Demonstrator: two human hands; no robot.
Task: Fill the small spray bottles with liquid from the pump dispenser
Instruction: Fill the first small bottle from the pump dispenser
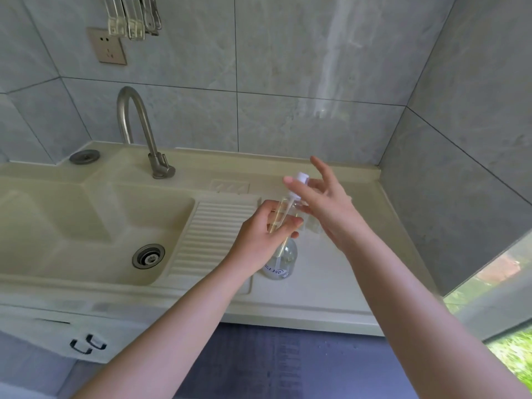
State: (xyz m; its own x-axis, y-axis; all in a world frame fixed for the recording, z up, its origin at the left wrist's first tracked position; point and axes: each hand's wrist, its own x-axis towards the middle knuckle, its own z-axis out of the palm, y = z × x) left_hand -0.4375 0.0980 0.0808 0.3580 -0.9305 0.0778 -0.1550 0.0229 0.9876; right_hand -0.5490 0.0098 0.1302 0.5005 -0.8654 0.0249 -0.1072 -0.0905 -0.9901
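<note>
The small clear plastic spray bottle [283, 213], holding some pale yellow liquid, is being held up in the air above the cream counter [331, 283], just right of the ribbed draining board [213, 234] and toward the counter's middle. The left hand [259, 234] is gripping it, fingers and thumb curled round its lower body. Directly beneath it the round clear pump dispenser bottle [280, 262], printed with a blue label, is standing on the counter.

The right hand [322, 203] is reaching over the top, where a white pump head [299, 178] with a thin tube [288, 208] running down from it is sitting at the small bottle's mouth. Its thumb is pressing near that head while the other fingers are splaying out straight, gripping nothing. Both forearms are stretching forward from the near edge, the right wrist bending downward.

The little bottle is looking light, stiff and thin-walled, and probably slippery if liquid runs down the side; taking it round the middle of its body, as the left hand is doing, seems the safest hold, keeping the narrow mouth free. Squeezing hard could make it tilt or spill. Two or more blurred clear bottles [312, 223] seem to be standing just behind the right hand; I cannot tell them apart.
</note>
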